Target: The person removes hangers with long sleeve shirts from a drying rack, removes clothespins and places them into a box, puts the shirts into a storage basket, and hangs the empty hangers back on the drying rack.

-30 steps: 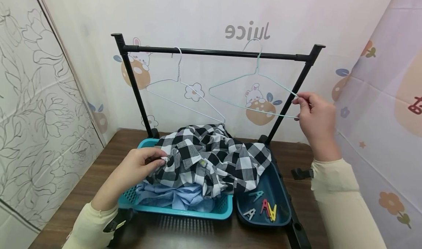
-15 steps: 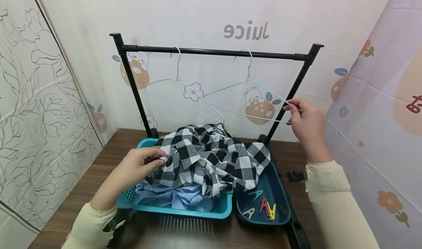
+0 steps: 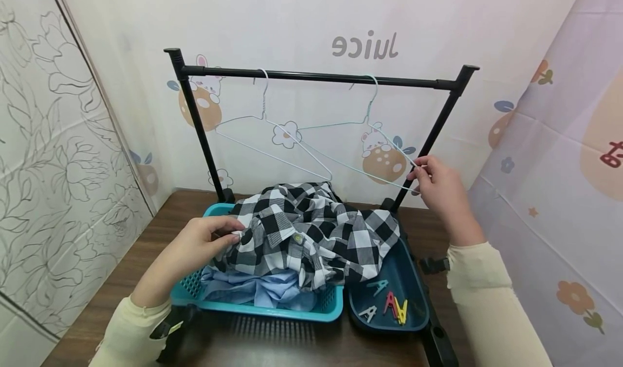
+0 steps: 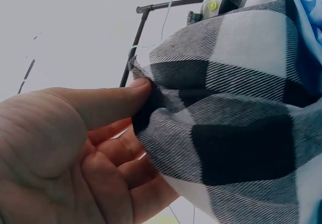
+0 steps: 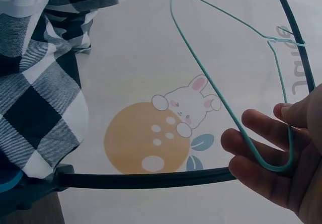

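Observation:
A black-and-white checked shirt [image 3: 321, 232] lies heaped over a turquoise basket [image 3: 272, 313]. My left hand [image 3: 199, 251] pinches a fold at the shirt's left side; the left wrist view shows its thumb and fingers on the cloth [image 4: 241, 148]. On the right, a mint-green wire hanger [image 3: 336, 161] has its hook over the black rack's bar [image 3: 316, 77]. My right hand [image 3: 440, 194] holds that hanger's right end, and in the right wrist view the thumb and fingers lie about the wire bend [image 5: 274, 168]. A pale wire hanger [image 3: 292, 164] hangs to its left, untouched.
Light blue cloth [image 3: 258, 290] lies in the basket under the shirt. A dark blue tray [image 3: 413, 280] beside it holds several clothespins [image 3: 390, 305], and the shirt's edge overhangs it. The rack's uprights [image 3: 199, 129] stand on the brown wooden table [image 3: 302, 351] before a printed backdrop.
My right hand has moved down and left with the mint hanger's end. The hanger's hook, above the bar a second ago, now sits on it. My left hand has hardly moved.

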`<action>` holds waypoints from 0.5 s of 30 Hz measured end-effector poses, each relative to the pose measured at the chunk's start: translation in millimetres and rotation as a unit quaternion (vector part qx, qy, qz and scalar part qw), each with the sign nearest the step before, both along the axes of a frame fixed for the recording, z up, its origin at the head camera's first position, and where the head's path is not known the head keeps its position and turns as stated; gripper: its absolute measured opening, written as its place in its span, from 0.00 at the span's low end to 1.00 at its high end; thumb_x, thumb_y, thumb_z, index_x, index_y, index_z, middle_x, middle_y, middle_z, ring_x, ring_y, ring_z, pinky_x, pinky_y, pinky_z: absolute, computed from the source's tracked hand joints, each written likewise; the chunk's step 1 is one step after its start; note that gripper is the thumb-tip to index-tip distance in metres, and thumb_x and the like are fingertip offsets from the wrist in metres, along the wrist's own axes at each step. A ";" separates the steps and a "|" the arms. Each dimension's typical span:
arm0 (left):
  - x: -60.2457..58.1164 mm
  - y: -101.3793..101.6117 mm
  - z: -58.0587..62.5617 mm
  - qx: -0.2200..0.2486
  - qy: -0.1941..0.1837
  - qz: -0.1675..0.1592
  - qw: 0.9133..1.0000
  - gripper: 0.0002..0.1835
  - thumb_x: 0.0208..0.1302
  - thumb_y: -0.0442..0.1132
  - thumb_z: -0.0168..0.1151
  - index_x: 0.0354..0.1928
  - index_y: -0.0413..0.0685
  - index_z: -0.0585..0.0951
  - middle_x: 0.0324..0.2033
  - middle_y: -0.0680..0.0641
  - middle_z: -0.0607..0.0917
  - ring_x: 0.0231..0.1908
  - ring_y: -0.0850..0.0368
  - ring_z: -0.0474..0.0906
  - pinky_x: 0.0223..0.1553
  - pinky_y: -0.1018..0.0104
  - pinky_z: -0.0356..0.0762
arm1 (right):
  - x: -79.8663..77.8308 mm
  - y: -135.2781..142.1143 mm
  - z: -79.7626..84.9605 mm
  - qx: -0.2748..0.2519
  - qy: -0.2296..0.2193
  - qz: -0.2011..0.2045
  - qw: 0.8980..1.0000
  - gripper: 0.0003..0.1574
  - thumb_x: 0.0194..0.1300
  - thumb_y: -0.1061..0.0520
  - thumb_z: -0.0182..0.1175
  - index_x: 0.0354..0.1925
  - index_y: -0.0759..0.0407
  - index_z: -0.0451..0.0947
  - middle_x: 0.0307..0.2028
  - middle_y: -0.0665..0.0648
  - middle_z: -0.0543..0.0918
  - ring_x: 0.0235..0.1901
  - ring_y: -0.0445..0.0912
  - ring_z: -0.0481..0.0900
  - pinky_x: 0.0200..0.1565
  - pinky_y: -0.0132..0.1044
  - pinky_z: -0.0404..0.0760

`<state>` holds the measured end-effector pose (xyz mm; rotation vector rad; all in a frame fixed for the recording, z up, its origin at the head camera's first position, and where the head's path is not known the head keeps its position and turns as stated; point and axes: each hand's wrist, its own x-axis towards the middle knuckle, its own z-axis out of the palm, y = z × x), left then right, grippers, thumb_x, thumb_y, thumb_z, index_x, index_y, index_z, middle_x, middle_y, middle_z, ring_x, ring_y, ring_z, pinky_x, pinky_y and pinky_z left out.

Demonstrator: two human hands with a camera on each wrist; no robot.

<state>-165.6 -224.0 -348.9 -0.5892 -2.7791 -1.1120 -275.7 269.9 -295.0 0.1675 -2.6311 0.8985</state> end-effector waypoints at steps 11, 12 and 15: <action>0.0 -3.6 1.8 -0.026 -0.020 -0.025 0.999 0.11 0.72 0.40 0.65 0.54 0.53 0.85 0.49 0.50 0.87 0.43 0.57 0.81 0.42 0.63 0.85 | 14.4 2.4 8.1 0.006 0.041 -0.041 0.998 0.28 0.81 0.44 0.47 0.70 0.55 0.69 0.62 0.65 0.79 0.55 0.63 0.80 0.50 0.59 0.82; 0.1 -4.1 1.6 -0.030 -0.020 -0.024 0.999 0.11 0.72 0.40 0.65 0.54 0.54 0.85 0.48 0.51 0.87 0.42 0.58 0.81 0.41 0.64 0.85 | 17.3 1.5 9.2 0.002 0.053 -0.049 0.997 0.28 0.81 0.44 0.47 0.70 0.55 0.69 0.64 0.65 0.78 0.58 0.63 0.79 0.54 0.61 0.81; -0.3 -5.5 1.2 -0.036 -0.021 -0.029 0.999 0.11 0.73 0.41 0.64 0.54 0.54 0.85 0.47 0.52 0.87 0.41 0.59 0.80 0.40 0.66 0.83 | 28.7 -4.7 10.6 -0.011 0.106 -0.063 0.992 0.27 0.80 0.46 0.50 0.69 0.57 0.72 0.65 0.64 0.78 0.61 0.62 0.78 0.60 0.62 0.77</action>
